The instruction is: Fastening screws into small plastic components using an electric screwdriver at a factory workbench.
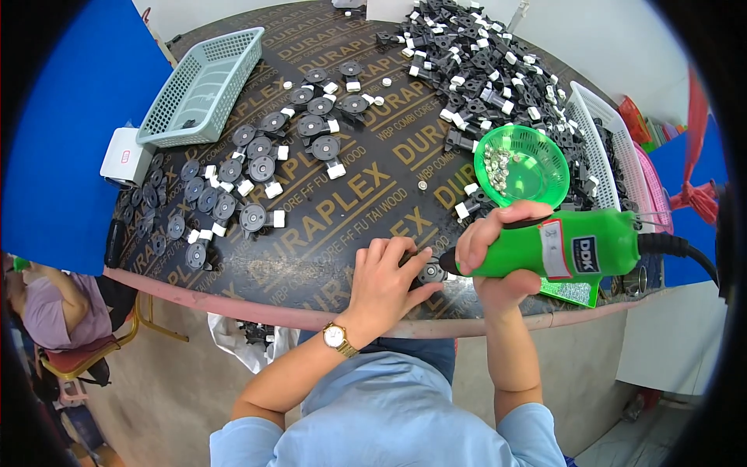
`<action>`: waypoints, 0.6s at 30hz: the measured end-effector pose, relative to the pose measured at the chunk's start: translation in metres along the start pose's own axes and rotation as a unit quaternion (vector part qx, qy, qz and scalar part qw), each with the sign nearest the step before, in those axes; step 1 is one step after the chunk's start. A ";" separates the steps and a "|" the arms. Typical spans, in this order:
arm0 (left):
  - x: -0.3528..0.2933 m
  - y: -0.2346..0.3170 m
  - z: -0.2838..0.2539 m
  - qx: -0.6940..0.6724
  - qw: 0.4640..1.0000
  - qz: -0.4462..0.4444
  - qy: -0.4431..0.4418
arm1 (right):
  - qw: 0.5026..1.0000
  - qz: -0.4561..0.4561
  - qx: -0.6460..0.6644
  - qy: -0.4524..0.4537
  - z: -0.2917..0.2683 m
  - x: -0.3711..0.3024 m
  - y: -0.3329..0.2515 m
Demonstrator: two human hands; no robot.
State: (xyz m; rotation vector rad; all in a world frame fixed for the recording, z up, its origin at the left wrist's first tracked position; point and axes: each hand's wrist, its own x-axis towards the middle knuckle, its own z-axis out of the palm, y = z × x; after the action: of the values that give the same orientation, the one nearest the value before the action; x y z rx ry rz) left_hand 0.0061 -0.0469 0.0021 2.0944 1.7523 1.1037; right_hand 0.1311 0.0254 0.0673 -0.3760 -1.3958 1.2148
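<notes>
My right hand (480, 247) is wrapped round a green electric screwdriver (611, 245), which lies level with its dark nose toward the left. That nose meets a small black round plastic part (431, 272) near the table's front edge. My left hand (381, 282) steadies this part, forefinger behind it and thumb in front. The contact point between tool tip and part is too small to make out. Just beyond my right hand, a green round basket (562, 167) holds small metal pieces. A green tray (580, 294) with tiny silvery bits is partly hidden under the screwdriver.
Several black disc-shaped parts with white tabs (262, 168) spread over the table's left half. A large heap of black-and-white parts (475, 62) fills the back right, beside a white basket (583, 117). A pale green basket (241, 58) stands back left. The screwdriver's cord (685, 251) runs right.
</notes>
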 end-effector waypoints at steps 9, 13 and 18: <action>0.000 -0.005 0.005 -0.021 1.000 0.015 0.003 | 1.000 0.030 0.007 -0.003 0.010 -0.004 0.008; -0.001 -0.004 0.007 -0.081 0.996 -0.003 -0.025 | 0.998 0.045 -0.002 0.040 0.014 -0.011 0.013; -0.004 -0.006 0.016 -0.091 0.996 -0.004 -0.015 | 0.985 -0.004 -0.162 0.061 0.020 -0.020 0.023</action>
State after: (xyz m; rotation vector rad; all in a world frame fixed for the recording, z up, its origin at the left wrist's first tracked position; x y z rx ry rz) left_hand 0.0114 -0.0445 -0.0142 1.9837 1.5797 1.1759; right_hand 0.1096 0.0102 0.0423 -0.6593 -1.4865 0.9400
